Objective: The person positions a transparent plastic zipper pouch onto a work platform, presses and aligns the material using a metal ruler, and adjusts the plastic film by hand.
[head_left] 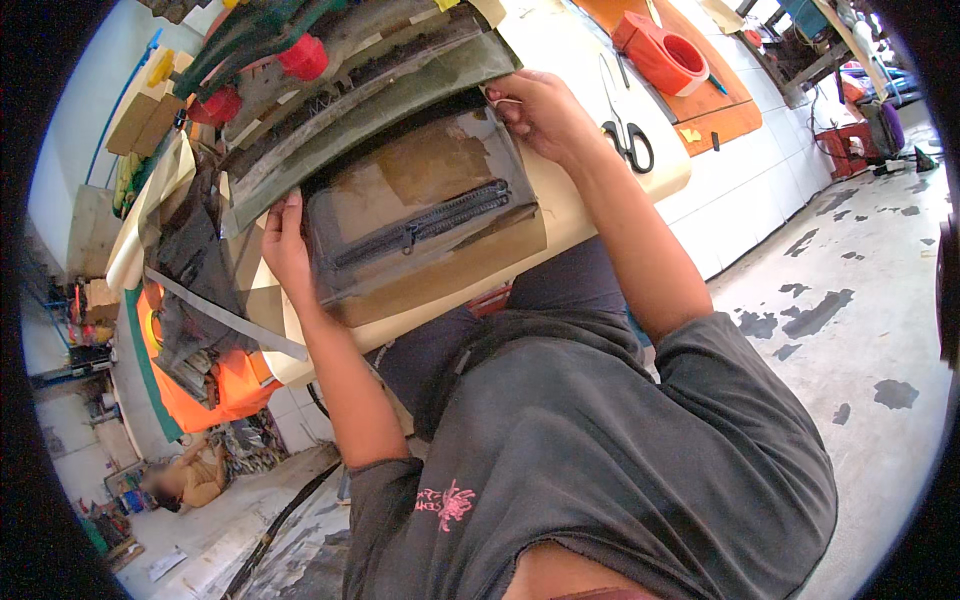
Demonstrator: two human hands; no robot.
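A long olive-green fabric strip [375,130] spans the table in front of me, one end at each hand. My left hand [287,245] pinches its left end between thumb and fingers. At the other end, my right hand [540,115] is closed on the strip's corner, fingers curled under. Just below the strip lies a dark see-through panel [400,185] with a brown layer showing beneath it. A black zipper [425,228] runs slantwise across this panel, its pull hanging near the middle. Both hands touch or nearly touch the panel's upper corners.
Black-handled scissors [630,145] lie right of my right hand, near a red tape dispenser [665,60] on an orange board [715,115]. A green machine with red knobs [303,58] stands at upper left. Dark cloth, a pale strip [225,312] and orange fabric [220,390] hang left. Another person [195,478] is farther off.
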